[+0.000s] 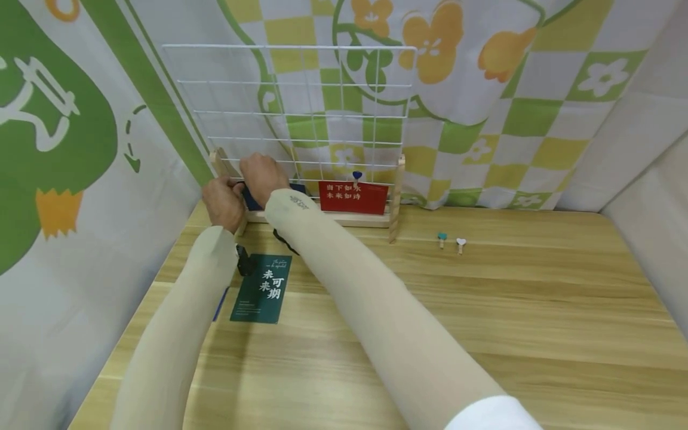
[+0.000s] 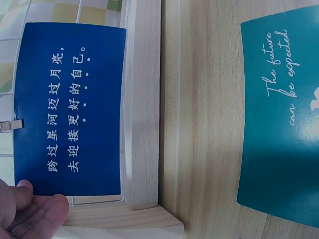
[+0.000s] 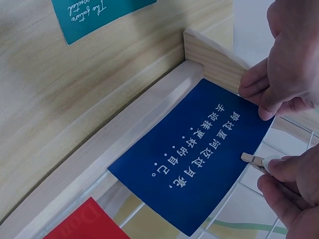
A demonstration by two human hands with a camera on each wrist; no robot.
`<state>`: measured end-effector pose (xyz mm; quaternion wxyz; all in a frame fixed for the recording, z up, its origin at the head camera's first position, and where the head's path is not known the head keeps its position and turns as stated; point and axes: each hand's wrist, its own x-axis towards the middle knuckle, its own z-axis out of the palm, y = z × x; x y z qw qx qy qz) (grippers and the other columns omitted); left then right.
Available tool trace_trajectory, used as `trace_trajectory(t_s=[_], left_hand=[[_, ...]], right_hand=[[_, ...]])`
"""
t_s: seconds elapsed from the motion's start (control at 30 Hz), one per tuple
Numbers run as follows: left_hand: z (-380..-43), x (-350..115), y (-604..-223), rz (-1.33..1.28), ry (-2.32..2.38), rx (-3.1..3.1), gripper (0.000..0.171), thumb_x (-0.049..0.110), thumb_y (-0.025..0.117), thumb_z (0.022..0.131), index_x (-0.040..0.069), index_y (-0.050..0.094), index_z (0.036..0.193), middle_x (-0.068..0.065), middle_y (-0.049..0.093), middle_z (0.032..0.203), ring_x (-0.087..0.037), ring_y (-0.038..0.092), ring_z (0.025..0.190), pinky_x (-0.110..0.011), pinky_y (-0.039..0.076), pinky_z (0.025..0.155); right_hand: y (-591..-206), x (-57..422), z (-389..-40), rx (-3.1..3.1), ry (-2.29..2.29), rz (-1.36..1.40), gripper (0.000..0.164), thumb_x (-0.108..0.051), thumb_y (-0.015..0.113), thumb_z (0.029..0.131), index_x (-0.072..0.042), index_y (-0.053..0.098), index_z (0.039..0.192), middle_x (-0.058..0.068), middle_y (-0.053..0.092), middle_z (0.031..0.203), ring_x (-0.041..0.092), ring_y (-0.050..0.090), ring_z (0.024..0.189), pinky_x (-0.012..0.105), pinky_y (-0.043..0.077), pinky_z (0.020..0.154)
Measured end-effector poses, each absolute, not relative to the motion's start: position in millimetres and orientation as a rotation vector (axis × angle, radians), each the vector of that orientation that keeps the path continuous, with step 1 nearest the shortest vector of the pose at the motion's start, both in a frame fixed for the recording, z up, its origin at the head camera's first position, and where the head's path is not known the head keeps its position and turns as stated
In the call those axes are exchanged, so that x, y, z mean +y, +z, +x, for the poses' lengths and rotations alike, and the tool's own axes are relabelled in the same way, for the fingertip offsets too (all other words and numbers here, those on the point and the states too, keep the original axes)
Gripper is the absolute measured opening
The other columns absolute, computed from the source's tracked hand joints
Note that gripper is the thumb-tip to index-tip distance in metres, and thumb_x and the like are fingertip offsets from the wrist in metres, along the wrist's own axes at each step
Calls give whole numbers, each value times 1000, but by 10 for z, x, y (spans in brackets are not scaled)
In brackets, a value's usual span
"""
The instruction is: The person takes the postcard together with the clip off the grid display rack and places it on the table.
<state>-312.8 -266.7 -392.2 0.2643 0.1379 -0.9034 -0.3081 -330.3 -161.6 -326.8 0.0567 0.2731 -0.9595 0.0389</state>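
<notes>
A dark blue card with white Chinese writing stands against a white wire grid, low down by its wooden base. My left hand pinches one corner of this card between thumb and fingers. Close beside it, my right hand pinches a small wooden clip, whose jaws sit over the card's upper edge. The clip's far end is hidden by the fingertips. Right of the blue card, a red card hangs on the grid under a clip with a blue heart.
A green card lies on the wooden table below my left wrist, with a blue edge showing at its left. Two small clips, one teal-topped and one white-hearted, lie right of the rack. Patterned cloth hangs behind.
</notes>
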Motion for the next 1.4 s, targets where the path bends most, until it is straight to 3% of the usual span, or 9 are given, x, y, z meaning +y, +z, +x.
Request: trace_trajectory(t_s=[0.53, 0.93, 1.4], left_hand=[[-3102, -2682, -3904, 379, -827, -2481, 19, 10, 61, 96, -4, 74, 99, -22, 74, 97, -39, 68, 97, -48, 52, 89], [-3085, -2676, -3900, 381, -841, -2509, 20, 9, 58, 97, -4, 73, 99, -23, 72, 98, -38, 66, 98, -47, 50, 91], [-3074, -2702, -3922, 292, -778, -2534, 22, 7, 55, 97, -5, 73, 99, -24, 73, 96, -39, 67, 93, -48, 52, 84]], right_hand=[[-3302, -1550, -3306, -2816, 55, 926, 26, -11, 47, 104, -16, 70, 115, 2, 72, 112, 16, 68, 104, 27, 56, 87], [-3355, -1541, -3305, -2775, 44, 906, 27, -10, 47, 104, -17, 71, 114, 2, 73, 110, 17, 69, 102, 27, 58, 82], [-3330, -1519, -3281, -2690, -51, 970, 22, -10, 52, 102, -16, 72, 110, -1, 74, 105, 14, 70, 96, 26, 58, 81]])
